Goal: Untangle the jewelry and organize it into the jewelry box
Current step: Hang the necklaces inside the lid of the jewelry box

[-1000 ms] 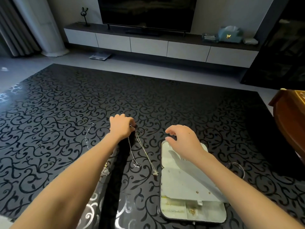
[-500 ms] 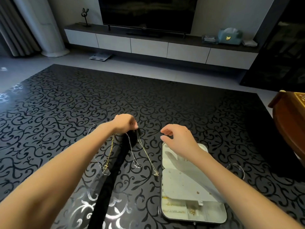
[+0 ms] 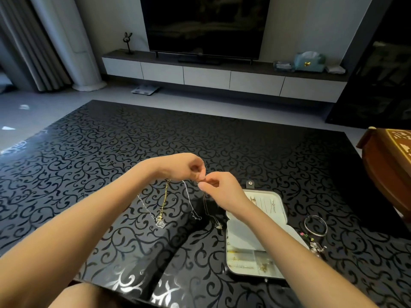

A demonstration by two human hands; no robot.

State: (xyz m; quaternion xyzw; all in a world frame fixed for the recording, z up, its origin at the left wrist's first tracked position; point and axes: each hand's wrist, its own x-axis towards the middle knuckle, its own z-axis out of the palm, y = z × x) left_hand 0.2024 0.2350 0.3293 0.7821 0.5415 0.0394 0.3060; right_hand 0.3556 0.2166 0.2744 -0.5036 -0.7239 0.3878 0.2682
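Dim indoors, cool daylight from left by curtain (image 3: 29,47); right side & far corner near black. Glossy tabletop (image 3: 266,152) w/ white glare patches at left edge & bottom centre. Broad dark shadow band below left hand (image 3: 184,166), smaller dark patch below right hand (image 3: 222,191). TV (image 3: 204,25) black w/ faint reflections. Strong wide-angle bend at edges, leaning column (image 3: 73,41) at left. Centre fairly sharp; thin chains (image 3: 165,200) soft, hard to resolve.

The black counter with the scroll pattern (image 3: 244,152) is glossy and gives reflections. The thin gold and silver metal chains (image 3: 165,196) shine lightly. The white jewelry box (image 3: 245,238) has a matt, smooth lining. The round silver bangle (image 3: 305,224) looks like polished metal.
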